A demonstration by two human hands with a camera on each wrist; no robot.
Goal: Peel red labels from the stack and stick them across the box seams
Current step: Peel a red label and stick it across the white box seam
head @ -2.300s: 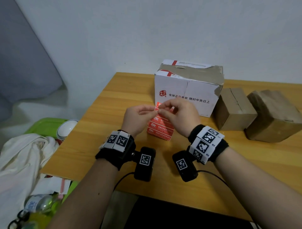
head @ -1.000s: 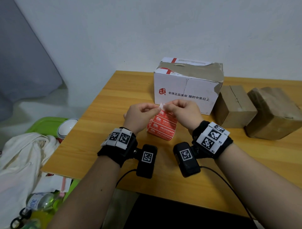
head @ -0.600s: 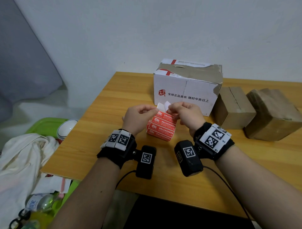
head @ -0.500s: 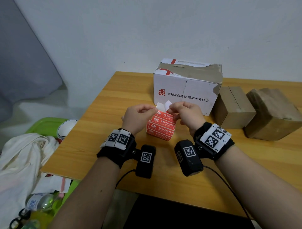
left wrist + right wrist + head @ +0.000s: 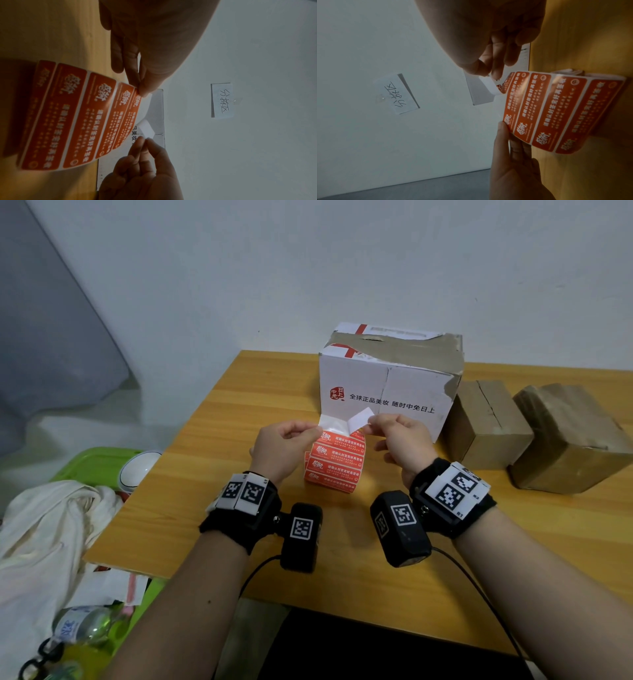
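Observation:
A stack of red label sheets [image 5: 335, 465] lies on the wooden table [image 5: 212, 474], in front of the white carton [image 5: 387, 386] with brown tape over its top seam. The top sheet [image 5: 77, 115] is lifted and curved. My left hand [image 5: 317, 430] pinches its upper left corner. My right hand [image 5: 371, 422] pinches one end of a label [image 5: 359, 418], half peeled and turned white side up. The label's other end still clings to the sheet. In the right wrist view, thumb and forefinger hold the label [image 5: 488, 82] beside the top sheet [image 5: 556, 108].
Two brown taped boxes [image 5: 486, 422] [image 5: 575, 436] stand right of the carton. Off the table's left edge are a green tray [image 5: 92, 467], a white bowl [image 5: 137, 469], a white cloth [image 5: 44, 529] and a bottle [image 5: 82, 625]. A handwritten note [image 5: 223, 100] hangs on the wall.
My right hand has drawn the label up and to the right, away from my left hand. More of its white back and the bare backing shows now.

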